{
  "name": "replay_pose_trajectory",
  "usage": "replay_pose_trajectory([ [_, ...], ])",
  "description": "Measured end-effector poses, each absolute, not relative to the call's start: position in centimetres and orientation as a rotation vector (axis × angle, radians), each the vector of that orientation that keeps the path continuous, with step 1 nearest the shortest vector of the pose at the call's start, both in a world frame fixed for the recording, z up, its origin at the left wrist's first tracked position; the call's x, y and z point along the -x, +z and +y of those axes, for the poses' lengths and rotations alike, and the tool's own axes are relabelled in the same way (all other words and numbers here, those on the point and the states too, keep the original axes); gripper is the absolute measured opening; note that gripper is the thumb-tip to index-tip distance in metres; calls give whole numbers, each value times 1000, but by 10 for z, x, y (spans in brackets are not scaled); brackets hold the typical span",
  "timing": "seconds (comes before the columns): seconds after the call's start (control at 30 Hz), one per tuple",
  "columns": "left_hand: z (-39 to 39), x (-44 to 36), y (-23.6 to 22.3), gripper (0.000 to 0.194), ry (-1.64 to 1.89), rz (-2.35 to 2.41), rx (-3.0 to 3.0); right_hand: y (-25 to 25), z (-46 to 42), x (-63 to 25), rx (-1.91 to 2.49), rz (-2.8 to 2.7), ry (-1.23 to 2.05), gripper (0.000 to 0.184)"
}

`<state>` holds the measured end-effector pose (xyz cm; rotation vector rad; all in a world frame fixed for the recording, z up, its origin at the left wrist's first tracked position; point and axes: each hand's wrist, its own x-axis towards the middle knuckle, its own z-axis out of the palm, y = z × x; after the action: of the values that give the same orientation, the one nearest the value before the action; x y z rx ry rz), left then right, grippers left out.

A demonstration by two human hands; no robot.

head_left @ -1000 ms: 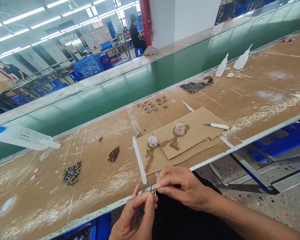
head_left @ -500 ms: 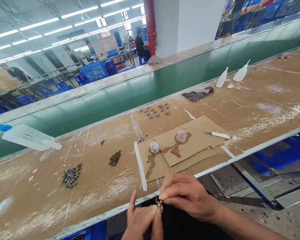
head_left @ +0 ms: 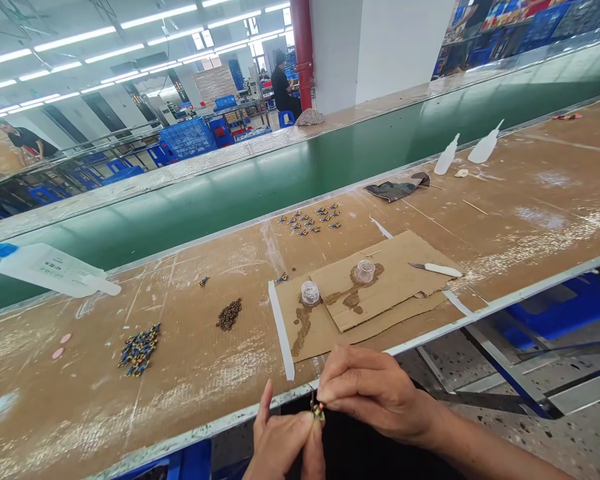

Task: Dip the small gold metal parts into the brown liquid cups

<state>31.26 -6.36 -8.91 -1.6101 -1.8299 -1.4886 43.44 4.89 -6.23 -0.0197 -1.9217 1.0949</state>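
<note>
My left hand (head_left: 284, 443) and my right hand (head_left: 375, 392) meet just below the near edge of the workbench (head_left: 190, 373). Both pinch one tiny multicoloured part (head_left: 319, 409) between their fingertips. On the bench to the left lies a heap of small blue and yellow parts (head_left: 139, 349). A small pile of dark brown pieces (head_left: 229, 314) sits closer to the middle. Stained cardboard sheets (head_left: 380, 280) carry two small clear cups (head_left: 364, 271), and a white-handled knife (head_left: 437, 269) rests at their right edge.
Finished small parts (head_left: 311, 221) lie in rows near the green conveyor belt (head_left: 260, 180). A white bottle (head_left: 50, 270) lies at far left; two squeeze bottles (head_left: 467, 151) and a dark rag (head_left: 397, 189) lie at far right. Other people work in the background.
Both hands sank a little toward the bottom of the view while keeping hold of the small part. The view tilted slightly upward.
</note>
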Motion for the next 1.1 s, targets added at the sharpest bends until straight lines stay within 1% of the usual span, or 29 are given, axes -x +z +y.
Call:
replay_pose_trajectory([
  [0.17, -65, -301, -101, 17, -1372, -1714, 1706, -64, 48, -435, 15, -1933, 1093, 13],
  [0.3, -67, -299, -104, 24, -1296, -1727, 1758, -63, 48, -435, 26, -1943, 1070, 13],
  [0.53, -70, -309, -91, 27, -1373, -1921, 1672, -60, 48, -434, 32, -1968, 1026, 14],
  [0.7, -74, -306, -91, 21, -1390, -1961, 1721, -64, 48, -434, 26, -1963, 1037, 13],
  [0.8, -74, -305, -94, 22, -1355, -1965, 1715, -65, 48, -434, 27, -1960, 1041, 14],
  [1.0, -63, -285, -107, 38, -1178, -1795, 1869, -62, 49, -434, 39, -1961, 1015, 14],
  [1.07, -60, -277, -105, 38, -1153, -1682, 1997, -62, 49, -434, 47, -1943, 1035, 15],
  [1.1, -60, -275, -103, 35, -1176, -1636, 2026, -62, 48, -434, 57, -1928, 1061, 16],
])
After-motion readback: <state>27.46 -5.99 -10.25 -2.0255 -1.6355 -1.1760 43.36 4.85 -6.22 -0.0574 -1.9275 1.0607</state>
